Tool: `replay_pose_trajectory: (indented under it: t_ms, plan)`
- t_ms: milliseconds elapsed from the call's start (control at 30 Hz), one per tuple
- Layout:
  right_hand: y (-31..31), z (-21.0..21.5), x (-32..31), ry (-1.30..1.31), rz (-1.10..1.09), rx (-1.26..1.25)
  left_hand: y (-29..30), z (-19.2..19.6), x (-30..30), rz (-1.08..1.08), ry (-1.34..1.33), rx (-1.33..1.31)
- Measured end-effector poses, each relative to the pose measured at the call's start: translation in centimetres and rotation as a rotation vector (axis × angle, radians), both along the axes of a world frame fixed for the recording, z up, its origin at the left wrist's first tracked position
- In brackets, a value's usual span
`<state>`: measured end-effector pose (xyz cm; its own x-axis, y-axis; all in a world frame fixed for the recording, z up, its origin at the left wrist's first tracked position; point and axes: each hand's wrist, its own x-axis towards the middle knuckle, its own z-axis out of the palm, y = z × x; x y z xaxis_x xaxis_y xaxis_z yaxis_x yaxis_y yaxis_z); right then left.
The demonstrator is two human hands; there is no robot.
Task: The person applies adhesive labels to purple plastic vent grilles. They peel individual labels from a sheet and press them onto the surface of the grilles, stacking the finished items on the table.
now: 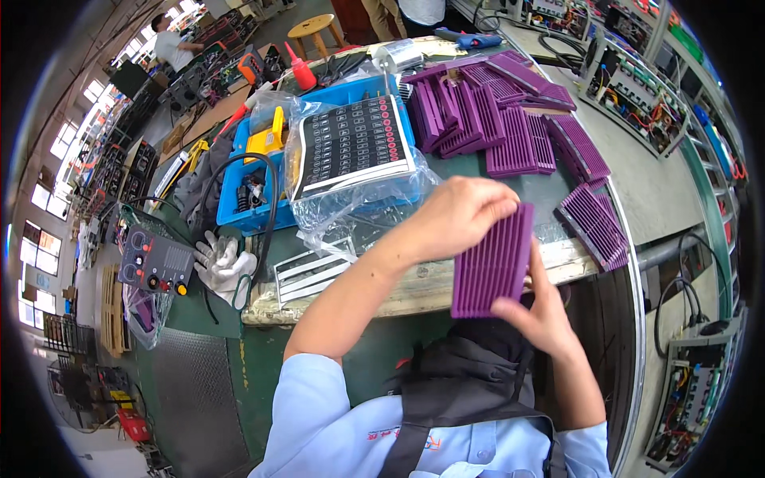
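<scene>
A purple slatted panel [492,263] is held upright in front of me, over the near edge of the workbench. My left hand [462,213] reaches across to its top edge, thumb and fingertips pinched at the upper right corner. Whether those fingers grip the panel itself or something small on it, I cannot make out. From the right, my right hand [542,311] clasps the panel's lower side, thumb in front and fingers behind. Beyond it lies a heap of similar purple panels [522,142], some leaning on one another. Two overlapping purple panels [594,226] rest by the bench's right edge.
Behind my left arm, a blue bin [233,193] holds small parts, with plastic-wrapped label sheets [353,147] across it. White gloves [225,264] and a grey control box [155,261] sit at left. A red bottle [301,73] stands farther back. Open wired chassis [635,99] line the right.
</scene>
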<state>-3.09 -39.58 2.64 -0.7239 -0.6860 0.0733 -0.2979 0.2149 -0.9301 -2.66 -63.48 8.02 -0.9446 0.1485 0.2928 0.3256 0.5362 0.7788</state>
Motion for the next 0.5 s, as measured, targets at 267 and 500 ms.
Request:
replay_pose_trajectory:
  t_ms: [267, 500]
  plan:
    - [-0.8, 0.2, -3.5, 0.599, 0.216, 0.241, 1.7, -3.2, -4.5, 0.000, 0.228, -0.486]
    - [-0.2, -2.3, -2.4, 0.855, -0.045, 0.374, -6.4, 3.3, 5.8, 0.478, 0.312, -0.781]
